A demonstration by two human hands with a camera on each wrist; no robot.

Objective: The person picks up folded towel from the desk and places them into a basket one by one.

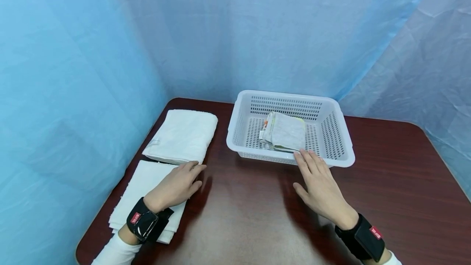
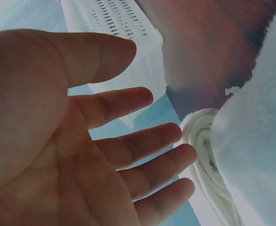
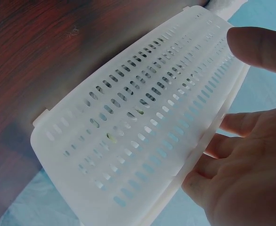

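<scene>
My left hand (image 1: 174,187) hovers over the nearer of two folded white towels, its fingers loosely extended and holding nothing. That nearer towel (image 1: 137,193) lies flat at the table's left side, partly covered by the hand and wrist. Just behind it sits a thicker folded white towel (image 1: 185,134), close to my left fingertips. My right hand (image 1: 320,187) reaches to the front rim of a white plastic basket (image 1: 347,154), fingers extended over the rim. In the right wrist view the fingertips are hidden behind the basket's rim, and the thumb (image 3: 258,47) stands apart from the wall.
Inside the basket lies a small folded grey-white cloth (image 1: 288,132) with yellow-green edging. Dark reddish-brown wood makes up the table (image 1: 239,216). Blue sheeting (image 1: 220,32) hangs behind and at the left of it. Each wrist wears a black strap (image 1: 360,238).
</scene>
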